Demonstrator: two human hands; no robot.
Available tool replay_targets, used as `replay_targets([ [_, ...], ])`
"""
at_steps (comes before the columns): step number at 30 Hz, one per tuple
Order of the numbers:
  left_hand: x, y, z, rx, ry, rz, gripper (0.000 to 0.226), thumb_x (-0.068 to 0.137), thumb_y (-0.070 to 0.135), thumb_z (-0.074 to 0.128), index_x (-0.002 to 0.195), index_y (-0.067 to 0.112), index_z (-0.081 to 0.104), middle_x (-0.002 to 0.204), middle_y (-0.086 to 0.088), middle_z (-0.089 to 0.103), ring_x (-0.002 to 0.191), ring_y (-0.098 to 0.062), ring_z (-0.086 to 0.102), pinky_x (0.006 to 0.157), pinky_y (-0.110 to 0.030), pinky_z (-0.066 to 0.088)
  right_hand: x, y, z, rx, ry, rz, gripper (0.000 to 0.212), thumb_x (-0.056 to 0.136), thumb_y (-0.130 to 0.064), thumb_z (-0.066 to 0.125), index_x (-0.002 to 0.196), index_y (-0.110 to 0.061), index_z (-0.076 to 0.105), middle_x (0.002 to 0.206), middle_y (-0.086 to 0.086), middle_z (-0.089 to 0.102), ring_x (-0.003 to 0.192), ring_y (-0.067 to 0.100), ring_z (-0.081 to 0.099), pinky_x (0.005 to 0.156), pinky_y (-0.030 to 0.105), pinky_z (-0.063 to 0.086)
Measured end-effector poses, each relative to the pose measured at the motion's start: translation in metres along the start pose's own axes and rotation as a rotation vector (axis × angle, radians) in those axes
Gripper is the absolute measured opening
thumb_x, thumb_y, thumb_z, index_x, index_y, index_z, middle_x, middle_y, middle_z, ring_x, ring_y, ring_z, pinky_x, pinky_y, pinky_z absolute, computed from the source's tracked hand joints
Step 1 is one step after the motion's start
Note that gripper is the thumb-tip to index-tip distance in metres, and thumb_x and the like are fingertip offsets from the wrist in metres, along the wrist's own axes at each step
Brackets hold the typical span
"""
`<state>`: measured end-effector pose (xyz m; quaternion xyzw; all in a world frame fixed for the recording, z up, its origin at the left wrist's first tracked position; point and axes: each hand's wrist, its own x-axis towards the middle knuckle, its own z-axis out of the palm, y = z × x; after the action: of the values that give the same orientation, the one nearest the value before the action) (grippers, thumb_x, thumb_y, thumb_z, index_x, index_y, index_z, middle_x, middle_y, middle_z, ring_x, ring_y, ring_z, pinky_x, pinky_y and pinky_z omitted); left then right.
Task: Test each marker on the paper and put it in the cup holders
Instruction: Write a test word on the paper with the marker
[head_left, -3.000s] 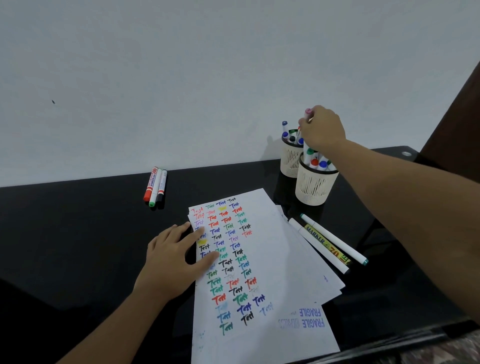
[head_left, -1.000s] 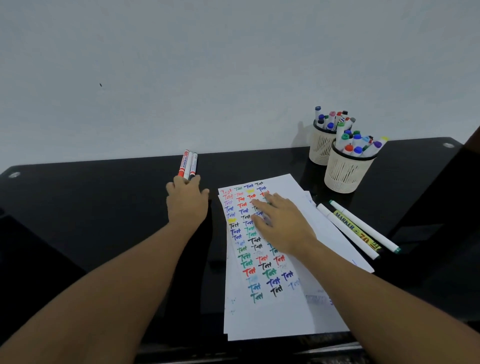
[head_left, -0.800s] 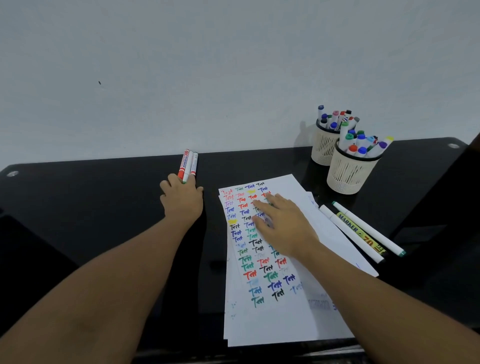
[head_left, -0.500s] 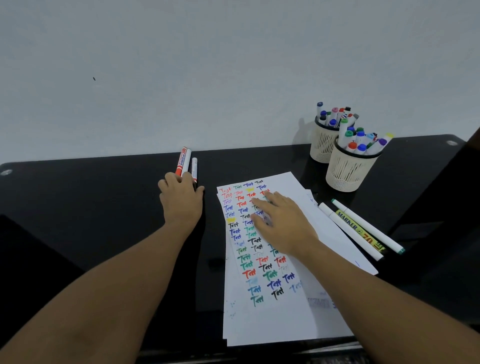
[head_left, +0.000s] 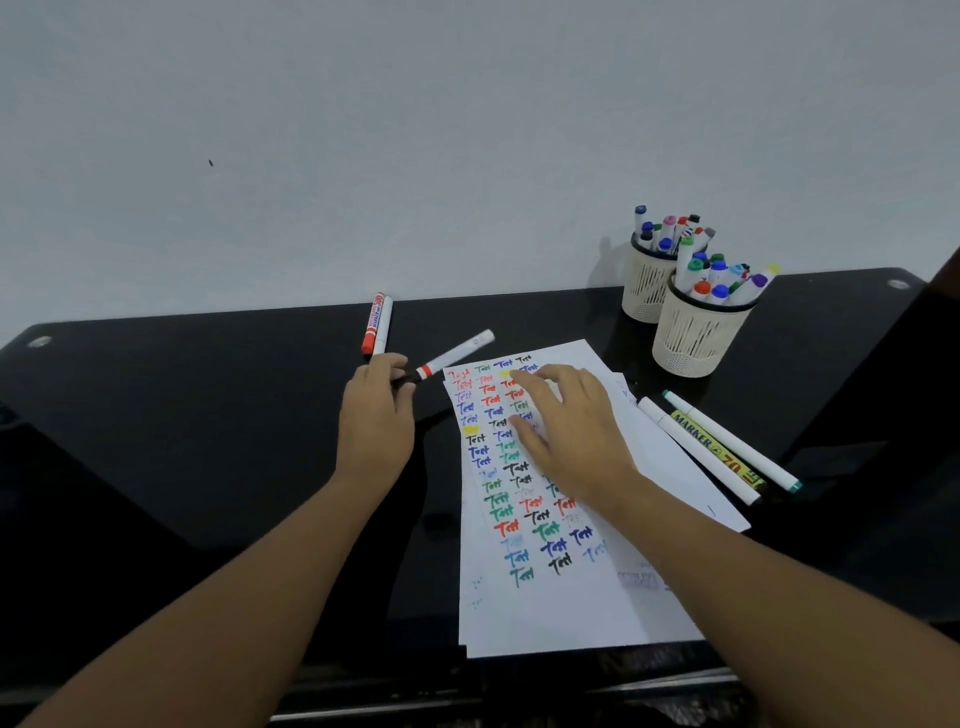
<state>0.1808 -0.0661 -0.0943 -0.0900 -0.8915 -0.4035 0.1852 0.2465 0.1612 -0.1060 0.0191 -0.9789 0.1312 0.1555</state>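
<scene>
- The left hand (head_left: 375, 415) pinches a white marker (head_left: 451, 358) by its dark end, just left of the paper (head_left: 550, 597); still capped, it could slip when uncapped.
- The right hand (head_left: 563, 426) lies flat, fingers spread, pinning the sheets.
- Both cup holders (head_left: 693, 332) look crowded; forcing another in may tip them.

Paper sheets (head_left: 550, 597) stacked mid-table (head_left: 182, 415), right hand (head_left: 566, 426) flat on top. Left hand (head_left: 376, 415) just left of the stack, pinching a marker (head_left: 452, 356) angled over the stack's far left corner. Two markers (head_left: 377, 323) behind that hand. Three markers (head_left: 717, 447) right of the stack. Two cup holders (head_left: 691, 338) behind those, filled with markers.
</scene>
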Motion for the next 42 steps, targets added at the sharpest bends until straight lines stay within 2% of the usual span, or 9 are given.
replay_targets([
  [3,-0.023,0.003,-0.003,-0.037,-0.072,0.094,0.027,0.099,0.015,0.061,0.123,0.025,0.057,0.111,0.01,0.058,0.105,-0.009,0.057,0.09,-0.029,0.052,-0.008,-0.005,0.0,-0.134,0.198,-0.139,0.049,0.098,-0.049,0.062,0.142,-0.028,0.056,0.137,0.003,0.057,0.124,0.024,0.051,0.107,0.043,0.039],
  [5,-0.037,0.005,-0.003,-0.034,-0.114,0.159,0.026,0.099,0.017,0.061,0.123,0.026,0.057,0.111,0.012,0.059,0.105,-0.008,0.056,0.088,-0.027,0.051,-0.007,-0.009,-0.003,-0.167,0.255,-0.234,0.047,0.095,-0.048,0.067,0.137,-0.028,0.06,0.135,0.005,0.059,0.122,0.025,0.052,0.108,0.044,0.033],
  [10,-0.054,0.014,-0.006,-0.084,-0.201,0.189,0.026,0.099,0.02,0.061,0.116,0.037,0.049,0.107,0.023,0.056,0.105,-0.003,0.057,0.086,-0.017,0.047,0.014,-0.021,-0.022,-0.246,-0.019,-0.428,0.04,0.104,-0.051,0.05,0.136,-0.029,0.06,0.145,0.0,0.056,0.138,0.022,0.047,0.125,0.051,0.007],
  [13,-0.06,0.015,-0.005,-0.138,-0.169,0.194,0.028,0.099,0.02,0.062,0.118,0.036,0.049,0.109,0.02,0.059,0.105,-0.003,0.058,0.088,-0.018,0.048,0.019,-0.025,-0.027,-0.208,-0.197,-0.417,0.034,0.11,-0.044,0.039,0.135,-0.029,0.055,0.134,-0.004,0.061,0.126,0.02,0.054,0.122,0.045,0.022],
  [16,-0.062,0.01,0.0,-0.078,-0.176,0.226,0.036,0.099,0.024,0.063,0.133,0.026,0.054,0.115,0.016,0.06,0.105,-0.002,0.054,0.089,-0.018,0.045,0.015,-0.025,-0.028,-0.183,-0.204,-0.416,0.032,0.111,-0.039,0.033,0.137,-0.028,0.049,0.121,-0.003,0.061,0.108,0.02,0.055,0.1,0.04,0.041],
  [26,-0.062,0.004,0.003,0.081,-0.199,0.373,0.034,0.096,0.026,0.068,0.128,0.016,0.067,0.11,0.002,0.07,0.098,-0.01,0.057,0.081,-0.019,0.04,0.009,-0.019,-0.03,-0.226,-0.243,-0.389,0.043,0.109,-0.053,0.026,0.139,-0.038,0.052,0.105,-0.008,0.062,0.097,0.015,0.055,0.093,0.038,0.036],
  [34,-0.063,0.009,-0.001,0.104,-0.228,0.413,0.029,0.098,0.025,0.064,0.122,0.011,0.07,0.108,-0.002,0.072,0.096,-0.016,0.059,0.078,-0.029,0.048,0.005,-0.019,-0.029,-0.293,-0.237,-0.324,0.047,0.103,-0.068,0.025,0.116,-0.038,0.058,0.085,-0.013,0.065,0.072,0.01,0.058,0.077,0.03,0.039],
  [39,-0.061,0.009,0.002,0.133,-0.286,0.332,0.031,0.1,0.032,0.06,0.126,0.016,0.068,0.113,0.002,0.069,0.101,-0.01,0.054,0.082,-0.024,0.043,0.005,-0.016,-0.029,-0.279,-0.262,-0.302,0.048,0.103,-0.069,0.027,0.128,-0.039,0.055,0.1,-0.012,0.07,0.083,0.011,0.063,0.086,0.033,0.048],
  [42,-0.057,0.005,0.003,0.16,-0.234,0.222,0.03,0.102,0.034,0.055,0.126,0.021,0.065,0.114,0.006,0.065,0.103,-0.008,0.051,0.085,-0.024,0.042,0.004,-0.017,-0.033,-0.158,-0.236,-0.211,0.049,0.108,-0.053,0.03,0.153,-0.033,0.034,0.125,-0.001,0.066,0.099,0.016,0.063,0.083,0.033,0.051],
])
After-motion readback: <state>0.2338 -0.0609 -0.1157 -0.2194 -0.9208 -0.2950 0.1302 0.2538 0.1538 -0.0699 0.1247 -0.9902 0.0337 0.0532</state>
